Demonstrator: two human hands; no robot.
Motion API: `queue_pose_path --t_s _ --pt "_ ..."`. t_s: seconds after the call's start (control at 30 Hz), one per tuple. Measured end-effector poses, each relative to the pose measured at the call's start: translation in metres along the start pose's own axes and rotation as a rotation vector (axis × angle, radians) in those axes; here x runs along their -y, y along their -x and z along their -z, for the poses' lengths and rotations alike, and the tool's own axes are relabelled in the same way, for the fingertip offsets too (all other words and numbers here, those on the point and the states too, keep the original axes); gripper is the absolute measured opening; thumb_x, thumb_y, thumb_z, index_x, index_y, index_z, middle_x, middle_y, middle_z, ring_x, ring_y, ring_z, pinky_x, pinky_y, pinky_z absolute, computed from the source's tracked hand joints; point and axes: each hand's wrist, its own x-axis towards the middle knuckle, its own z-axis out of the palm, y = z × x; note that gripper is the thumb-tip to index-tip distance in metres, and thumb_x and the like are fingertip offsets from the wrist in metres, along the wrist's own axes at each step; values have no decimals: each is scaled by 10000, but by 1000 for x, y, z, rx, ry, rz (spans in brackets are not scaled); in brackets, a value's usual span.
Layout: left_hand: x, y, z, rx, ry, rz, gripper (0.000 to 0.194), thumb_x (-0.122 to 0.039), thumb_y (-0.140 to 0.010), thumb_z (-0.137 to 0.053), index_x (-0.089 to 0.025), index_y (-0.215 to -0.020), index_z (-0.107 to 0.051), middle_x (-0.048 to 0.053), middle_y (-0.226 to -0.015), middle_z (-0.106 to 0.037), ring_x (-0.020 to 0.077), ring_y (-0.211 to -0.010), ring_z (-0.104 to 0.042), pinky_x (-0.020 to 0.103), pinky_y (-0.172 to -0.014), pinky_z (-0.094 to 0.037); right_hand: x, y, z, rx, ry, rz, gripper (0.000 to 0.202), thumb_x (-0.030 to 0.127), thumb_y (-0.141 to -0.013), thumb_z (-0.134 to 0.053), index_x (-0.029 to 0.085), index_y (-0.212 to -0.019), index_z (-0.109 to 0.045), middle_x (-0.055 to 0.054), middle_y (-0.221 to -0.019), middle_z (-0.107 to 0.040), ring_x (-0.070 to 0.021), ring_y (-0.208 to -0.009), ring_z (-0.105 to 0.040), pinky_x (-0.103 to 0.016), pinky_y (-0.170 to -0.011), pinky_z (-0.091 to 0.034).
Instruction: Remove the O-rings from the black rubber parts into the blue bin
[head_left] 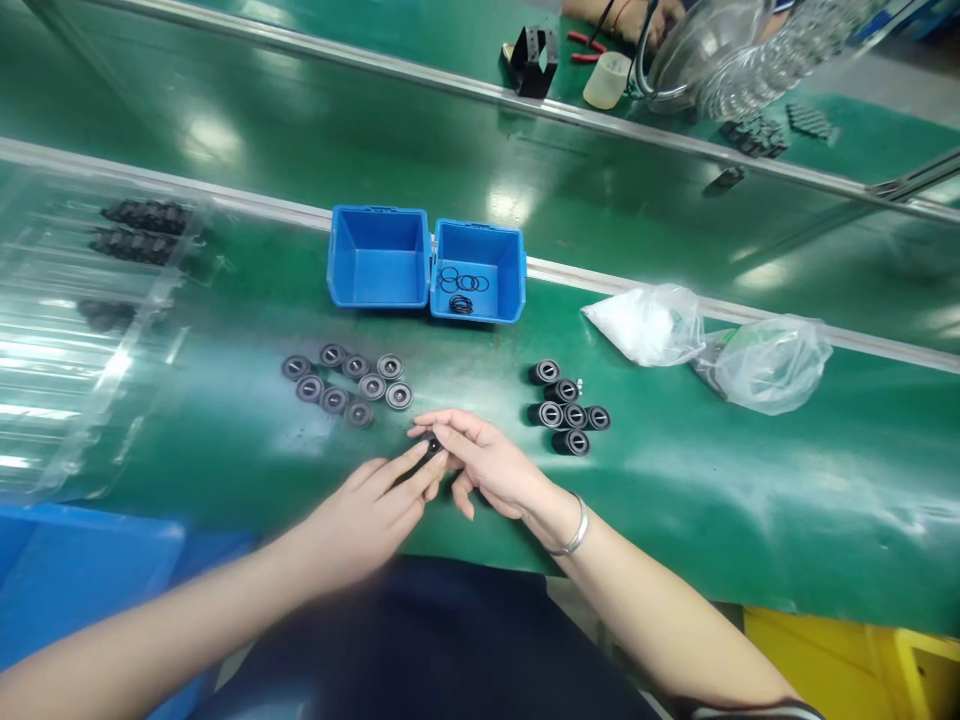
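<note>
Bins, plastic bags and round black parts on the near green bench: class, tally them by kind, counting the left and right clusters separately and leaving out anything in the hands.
Blue bins: 2
Clear plastic bags: 2
Black parts, left cluster: 9
Black parts, right cluster: 6
Total: 19

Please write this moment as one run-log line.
left hand, right hand: on black part | rings: in right blue bin | bags: on table
</note>
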Motion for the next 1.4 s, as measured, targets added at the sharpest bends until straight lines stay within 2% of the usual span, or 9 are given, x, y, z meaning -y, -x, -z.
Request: queue_pose_path --t_s 0.17,0.37,0.53,0.7,0.87,1.03,1.17,1.3,1.4 --pt "12 0 7 -80 69 -97 319 -74 -961 -385 -107 -1113 -663 157 -1359 -607 280 -1391 -411 431 -1064 -345 -6 -2 -2 -61 36 19 200 350 -960 -541 184 -1070 -561 33 -660 -570 -98 -434 -573 -138 -258 -422" --pt "12 0 6 -20 34 -70 313 -89 -953 -399 -102 -1144 -646 152 -1420 -553 286 -1387 -421 428 -1086 -317 -9 -1 1 6 -24 81 282 412 -951 -567 190 -1125 -555 -2 -727 -625 -148 -624 -680 -162 -380 -505" --pt "7 0 3 22 -8 -78 297 -102 -951 -412 -128 -1108 -664 130 -1451 -526 309 -1417 -366 456 -1088 -306 -12 -3 4 -41 40 92 277 424 -923 -607 168 -1029 -591 73 -561 -544 -56 -354 -490 -135 -319 -419" --pt "3 -2 3 -45 1 -44 331 -96 -960 -372 -106 -1111 -665 155 -1413 -558 300 -1413 -376 424 -1063 -329 -15 -3 3 -6 -36 123 336 442 -927 -605 171 -1124 -588 18 -661 -619 -116 -568 -643 -181 -451 -525" --pt "5 -1 3 -141 20 -67 330 -49 -947 -380 -58 -1137 -649 206 -1327 -617 295 -1370 -448 402 -1055 -366 -18 -3 4 -53 -3 131 300 413 -914 -631 150 -1059 -624 45 -581 -582 -68 -424 -539 -164 -407 -476" --pt "8 0 5 -102 -25 -85 359 -58 -944 -357 -77 -1154 -648 179 -1318 -632 268 -1336 -492 384 -1076 -352 -24 -3 4 -29 -31 175 353 428 -905 -639 160 -1126 -582 16 -646 -625 -120 -578 -639 -198 -473 -540" --pt "0 3 1 -102 -64 -60 307 -71 -923 -414 -72 -1091 -671 196 -1331 -617 316 -1325 -497 414 -1037 -367 -26 -5 2 -36 17 163 340 423 -916 -610 147 -1114 -589 41 -569 -584 -93 -488 -587 -175 -438 -516" --pt "0 8 3 -111 -102 -1 288 -96 -937 -421 -111 -1030 -693 172 -1324 -630 305 -1301 -525 421 -1035 -358 -27 -14 -6 -67 93 157 382 444 -918 -587 170 -1183 -558 12 -689 -599 -139 -577 -650 -177 -369 -491" --pt "6 13 9 -131 -137 67 299 -75 -946 -403 -109 -1027 -688 183 -1327 -625 307 -1294 -535 426 -1021 -371 -26 -13 -12 -155 296 302 364 416 -954 -528 208 -1252 -523 -75 -979 -626 -149 -658 -673 -230 -419 -538"
